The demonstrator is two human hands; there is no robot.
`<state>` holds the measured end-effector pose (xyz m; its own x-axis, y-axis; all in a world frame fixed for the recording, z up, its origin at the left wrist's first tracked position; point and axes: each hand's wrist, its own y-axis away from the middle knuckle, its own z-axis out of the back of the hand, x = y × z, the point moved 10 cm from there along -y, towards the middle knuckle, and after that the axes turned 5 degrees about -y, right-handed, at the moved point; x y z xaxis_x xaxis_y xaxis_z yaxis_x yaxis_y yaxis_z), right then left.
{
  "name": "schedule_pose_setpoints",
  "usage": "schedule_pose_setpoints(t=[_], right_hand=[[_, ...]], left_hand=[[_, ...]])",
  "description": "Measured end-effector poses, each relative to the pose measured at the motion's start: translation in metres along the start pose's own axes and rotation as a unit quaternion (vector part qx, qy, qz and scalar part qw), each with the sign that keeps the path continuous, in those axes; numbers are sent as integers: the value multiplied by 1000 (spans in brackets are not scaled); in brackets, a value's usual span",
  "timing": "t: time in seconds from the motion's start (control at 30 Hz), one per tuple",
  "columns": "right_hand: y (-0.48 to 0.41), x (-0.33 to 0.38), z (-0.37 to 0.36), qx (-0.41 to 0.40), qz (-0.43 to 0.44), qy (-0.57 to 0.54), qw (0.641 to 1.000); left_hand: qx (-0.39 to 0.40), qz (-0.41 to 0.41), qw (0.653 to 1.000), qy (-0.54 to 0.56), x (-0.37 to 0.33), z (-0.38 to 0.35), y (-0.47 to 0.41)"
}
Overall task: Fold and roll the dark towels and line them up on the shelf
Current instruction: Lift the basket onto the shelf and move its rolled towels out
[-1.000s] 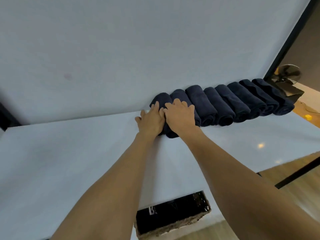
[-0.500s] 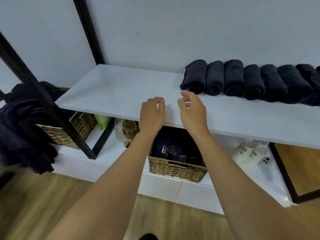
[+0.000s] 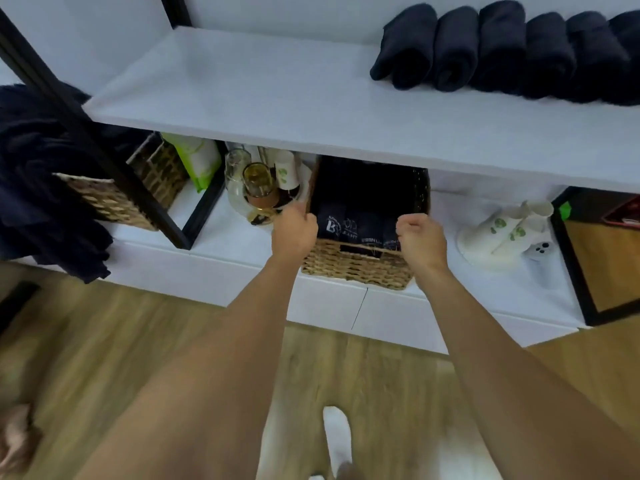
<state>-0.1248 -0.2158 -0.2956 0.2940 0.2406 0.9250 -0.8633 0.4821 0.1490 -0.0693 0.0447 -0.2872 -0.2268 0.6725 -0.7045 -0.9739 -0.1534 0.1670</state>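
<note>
Head view: six rolled towels (image 3: 502, 46)

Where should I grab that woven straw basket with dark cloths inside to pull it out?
Take the woven straw basket by its two side rims near the front corners, one hand each, coming from the front. The white shelf board overhangs its back, so only the front end is free.
</note>
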Motion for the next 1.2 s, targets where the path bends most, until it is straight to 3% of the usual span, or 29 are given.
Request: schedule_pose_setpoints(t=[0.1,0.3,0.57,0.93,1.2], right_hand=[[-36,-38,15,-45,-30,59,997],[-120,-71,18,-71,-34,197,977],[-138,-93,2,-22,-47,160,986],[14,-50,45,-9,-24,116,993],[193,39,74,32,31,141,989]], left_hand=[[48,30,997,-53,6,-37,-26],[71,48,987,-137,22,-81,-90],[-11,10,980,-197,33,-77,-116],[-5,-34,971,-237,51,8,17],[-4,-99,977,-187,68,161,178]])
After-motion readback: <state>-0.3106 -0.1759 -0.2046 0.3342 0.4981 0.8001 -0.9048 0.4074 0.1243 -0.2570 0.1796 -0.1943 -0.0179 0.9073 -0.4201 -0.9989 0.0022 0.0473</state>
